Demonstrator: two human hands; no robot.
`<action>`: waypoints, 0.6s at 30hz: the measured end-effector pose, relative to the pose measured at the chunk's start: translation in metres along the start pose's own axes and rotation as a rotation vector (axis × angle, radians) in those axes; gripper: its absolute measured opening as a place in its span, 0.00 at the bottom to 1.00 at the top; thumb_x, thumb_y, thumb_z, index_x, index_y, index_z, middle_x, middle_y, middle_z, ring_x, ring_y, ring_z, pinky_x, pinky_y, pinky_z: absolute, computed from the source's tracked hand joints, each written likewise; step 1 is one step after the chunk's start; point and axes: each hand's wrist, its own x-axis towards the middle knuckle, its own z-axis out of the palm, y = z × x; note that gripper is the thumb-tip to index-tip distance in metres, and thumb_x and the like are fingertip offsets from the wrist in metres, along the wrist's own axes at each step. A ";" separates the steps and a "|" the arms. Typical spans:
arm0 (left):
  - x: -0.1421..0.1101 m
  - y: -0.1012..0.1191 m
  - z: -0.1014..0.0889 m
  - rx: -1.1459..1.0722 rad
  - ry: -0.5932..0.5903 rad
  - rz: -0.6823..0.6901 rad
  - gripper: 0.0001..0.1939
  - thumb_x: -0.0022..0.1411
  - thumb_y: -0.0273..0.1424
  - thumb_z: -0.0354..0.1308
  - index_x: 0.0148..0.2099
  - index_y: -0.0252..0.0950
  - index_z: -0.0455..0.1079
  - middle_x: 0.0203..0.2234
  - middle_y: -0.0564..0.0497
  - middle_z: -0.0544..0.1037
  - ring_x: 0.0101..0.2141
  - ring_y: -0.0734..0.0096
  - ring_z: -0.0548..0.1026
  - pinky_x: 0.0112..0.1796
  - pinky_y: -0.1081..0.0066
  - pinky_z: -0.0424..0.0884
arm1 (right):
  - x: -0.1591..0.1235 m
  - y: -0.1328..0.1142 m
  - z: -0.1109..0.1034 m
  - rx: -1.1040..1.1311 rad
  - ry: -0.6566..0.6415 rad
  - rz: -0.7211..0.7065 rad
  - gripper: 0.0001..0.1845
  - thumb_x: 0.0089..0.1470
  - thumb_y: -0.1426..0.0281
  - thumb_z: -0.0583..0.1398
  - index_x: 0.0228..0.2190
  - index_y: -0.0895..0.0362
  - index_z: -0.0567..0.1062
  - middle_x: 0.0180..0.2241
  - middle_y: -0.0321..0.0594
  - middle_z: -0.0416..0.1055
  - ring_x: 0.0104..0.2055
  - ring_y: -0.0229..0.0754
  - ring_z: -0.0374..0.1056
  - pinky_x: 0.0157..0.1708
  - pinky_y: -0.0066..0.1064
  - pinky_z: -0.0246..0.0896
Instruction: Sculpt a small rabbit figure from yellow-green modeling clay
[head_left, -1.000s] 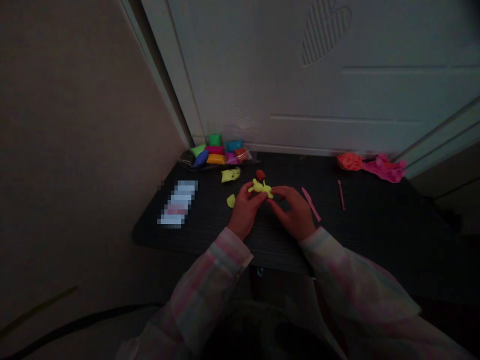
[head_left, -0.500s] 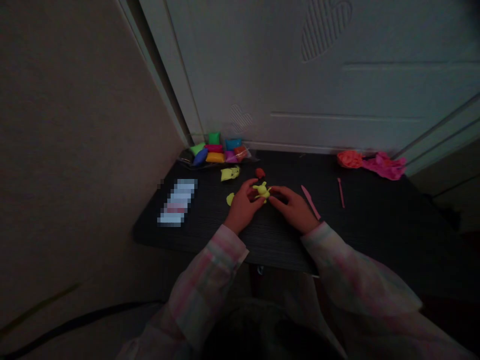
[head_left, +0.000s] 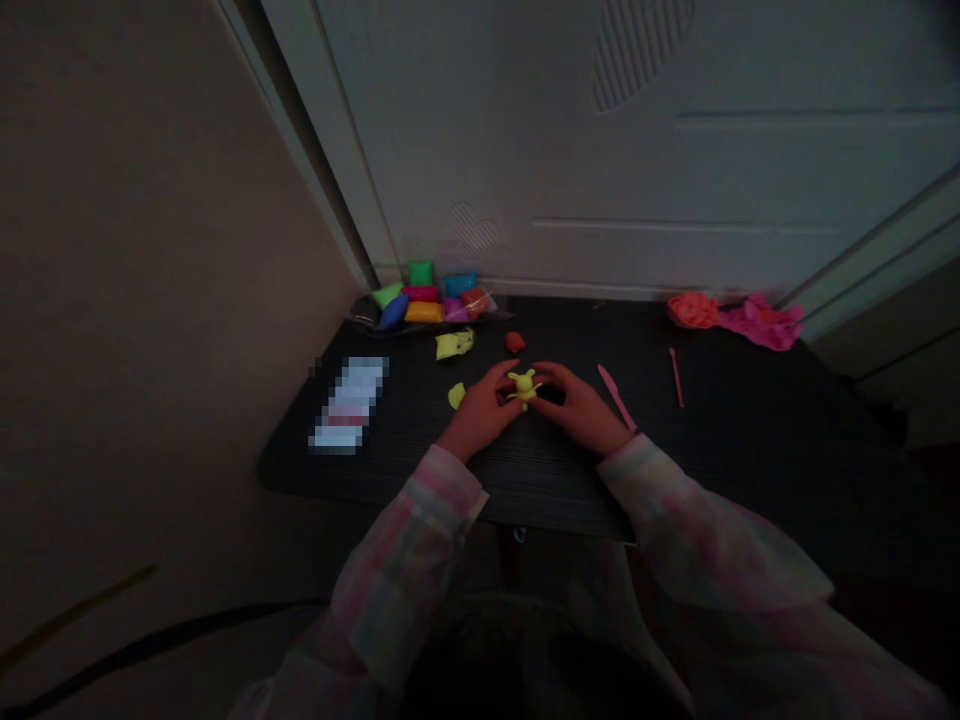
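Note:
A small yellow clay figure [head_left: 524,385] with two ears and thin limbs is held between my two hands above the dark table. My left hand [head_left: 482,408] grips it from the left, thumb and fingers curled at its side. From the right, my right hand [head_left: 581,402] closes on it with thumb and index finger. Just left of my left hand lies a flat yellow clay piece [head_left: 457,396]. A red clay lump [head_left: 514,342] sits beyond the figure. The figure's back side is hidden.
A clear bag of colourful clay packets [head_left: 424,312] lies at the back left, near an opened yellow packet [head_left: 454,344]. A blurred-out phone-like rectangle [head_left: 349,405] is at left. Right of my hands are a pink knife [head_left: 616,396], a pink stick [head_left: 676,378] and crumpled pink material [head_left: 765,322].
The figure now sits more upright and faces me, and my right-hand fingers have come closer around it. The whole view has shifted slightly.

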 end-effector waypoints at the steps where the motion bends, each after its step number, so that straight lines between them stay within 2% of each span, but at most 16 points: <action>1: 0.000 0.000 -0.001 -0.008 0.009 0.004 0.25 0.46 0.21 0.56 0.50 0.36 0.62 0.36 0.47 0.74 0.39 0.67 0.72 0.41 0.66 0.66 | 0.000 0.000 0.000 -0.007 -0.002 -0.009 0.22 0.43 0.74 0.60 0.44 0.58 0.64 0.39 0.42 0.70 0.44 0.42 0.66 0.49 0.42 0.56; 11: 0.002 -0.009 -0.002 -0.036 0.176 0.012 0.21 0.48 0.19 0.51 0.46 0.36 0.63 0.34 0.49 0.73 0.37 0.69 0.71 0.41 0.66 0.66 | 0.000 0.002 -0.002 -0.031 -0.028 -0.030 0.21 0.45 0.74 0.59 0.44 0.57 0.65 0.38 0.41 0.70 0.42 0.41 0.67 0.46 0.40 0.59; 18: 0.000 -0.004 -0.002 -0.006 0.169 0.032 0.17 0.50 0.21 0.52 0.45 0.36 0.64 0.31 0.50 0.74 0.36 0.69 0.72 0.41 0.66 0.66 | 0.002 0.004 0.000 -0.045 0.006 -0.025 0.19 0.45 0.71 0.59 0.43 0.57 0.66 0.36 0.40 0.70 0.40 0.41 0.67 0.44 0.40 0.60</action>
